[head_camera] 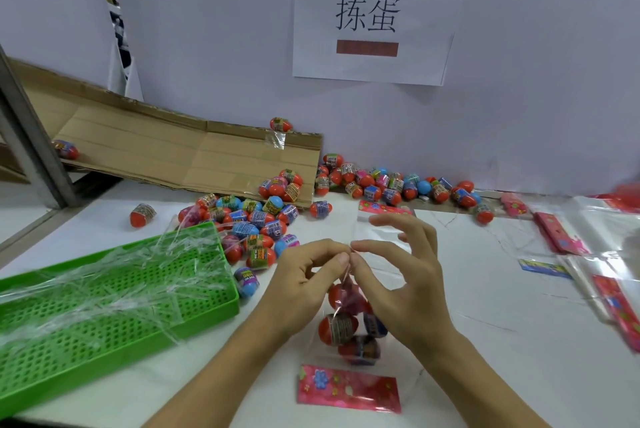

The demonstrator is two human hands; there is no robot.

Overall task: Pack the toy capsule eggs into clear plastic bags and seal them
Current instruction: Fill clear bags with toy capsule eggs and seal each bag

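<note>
A pink header card (349, 388) lies nearest, at the bottom end of a clear bag (349, 334) on the white table (485, 306). Inside the bag sit several eggs (338, 329) — orange, pink and blue shells with printed bands — bunched between the two forearms. Above them the left hand (304, 283) pinches the bag's gathered mouth with thumb and forefinger, its other fingers curled. The right hand (403, 275) pinches the same spot from the other side, thumb and forefinger tips meeting the left's, the remaining fingers spread and raised.

To the left a green perforated tray (114, 309) rests at an angle, with crumpled clear film (114, 275) lying over it. At the right edge lie flat bags with pink cards (609, 303), loosely stacked.

Past the tray, a heap of loose eggs (249, 223) spreads over the table; one egg (142, 215) lies apart to the left. A flattened cardboard sheet (166, 147) leans behind, some eggs on it. More eggs (391, 185) line the foot of the wall — above them hangs a paper sign (372, 16).
</note>
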